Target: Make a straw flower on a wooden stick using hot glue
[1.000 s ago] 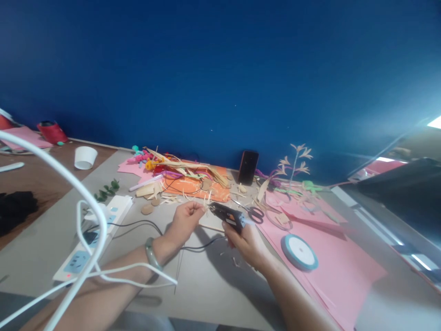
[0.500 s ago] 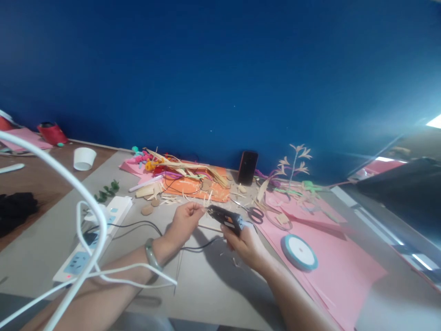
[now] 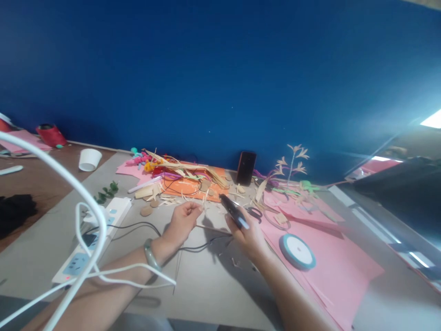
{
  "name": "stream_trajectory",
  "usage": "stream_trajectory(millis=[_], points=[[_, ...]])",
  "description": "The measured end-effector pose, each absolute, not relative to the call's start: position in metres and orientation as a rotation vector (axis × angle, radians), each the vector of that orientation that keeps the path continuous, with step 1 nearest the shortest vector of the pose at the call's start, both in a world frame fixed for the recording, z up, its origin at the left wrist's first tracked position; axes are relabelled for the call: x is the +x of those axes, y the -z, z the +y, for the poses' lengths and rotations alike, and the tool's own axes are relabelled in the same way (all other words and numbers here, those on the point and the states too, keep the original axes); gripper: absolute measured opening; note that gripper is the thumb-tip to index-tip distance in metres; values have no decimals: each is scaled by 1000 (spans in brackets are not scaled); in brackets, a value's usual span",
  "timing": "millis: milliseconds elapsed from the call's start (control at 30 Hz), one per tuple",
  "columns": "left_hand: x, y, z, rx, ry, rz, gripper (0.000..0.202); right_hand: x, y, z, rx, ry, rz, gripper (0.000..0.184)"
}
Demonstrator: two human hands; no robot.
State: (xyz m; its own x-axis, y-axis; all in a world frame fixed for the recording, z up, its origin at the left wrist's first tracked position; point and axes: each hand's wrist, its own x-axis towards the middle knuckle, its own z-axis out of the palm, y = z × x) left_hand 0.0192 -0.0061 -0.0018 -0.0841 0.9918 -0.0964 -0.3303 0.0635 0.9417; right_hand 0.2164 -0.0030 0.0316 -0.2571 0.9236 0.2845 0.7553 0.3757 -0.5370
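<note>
A white cable (image 3: pixel 90 216) loops nearest the camera, crossing the left forearm just behind a green bracelet (image 3: pixel 150 253). Ahead of it the left grip (image 3: pixel 181 223) is pinched shut on a thin straw sprig (image 3: pixel 205 201), which stands up from the fingertips above the grey bench (image 3: pixel 206 287). Just right of it, the right grip (image 3: pixel 250 236) is clenched around a black glue gun (image 3: pixel 234 212), nozzle tilted up and away, close to the sprig but apart from it. The gun's black cord (image 3: pixel 193 248) runs under the left grip toward a power strip (image 3: pixel 98 225) well to the left. Right of the right grip, a blue ribbon spool (image 3: pixel 296 251) lies on pink paper (image 3: pixel 337 271). Just beyond the gun lie scissors (image 3: pixel 255 213). Farther off, beyond the left grip, sits an orange sheet (image 3: pixel 188 187) heaped with straw, and a dark phone (image 3: pixel 246 168) leans on the blue wall (image 3: pixel 220 82).
</note>
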Motion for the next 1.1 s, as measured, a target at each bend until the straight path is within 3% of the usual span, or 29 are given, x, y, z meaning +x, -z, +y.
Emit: stream_trajectory(millis=[200, 367, 500, 633, 1100], points=[[20, -8, -10, 832, -1359, 1022, 37, 234, -17, 17, -1741, -214, -2344, 19], [22, -8, -12, 844, -1325, 924, 34, 236, -30, 14, -1604, -176, -2289, 44], [25, -9, -17, 843, -1252, 861, 31, 214, -46, 0, -1297, -665, -2019, 24], [26, -15, -24, 854, -1183, 812, 33, 190, -52, -6, -1225, -1181, -1657, 27], [28, -15, -24, 881, -1128, 868, 38, 176, -45, 3, -1164, -1240, -1361, 25]])
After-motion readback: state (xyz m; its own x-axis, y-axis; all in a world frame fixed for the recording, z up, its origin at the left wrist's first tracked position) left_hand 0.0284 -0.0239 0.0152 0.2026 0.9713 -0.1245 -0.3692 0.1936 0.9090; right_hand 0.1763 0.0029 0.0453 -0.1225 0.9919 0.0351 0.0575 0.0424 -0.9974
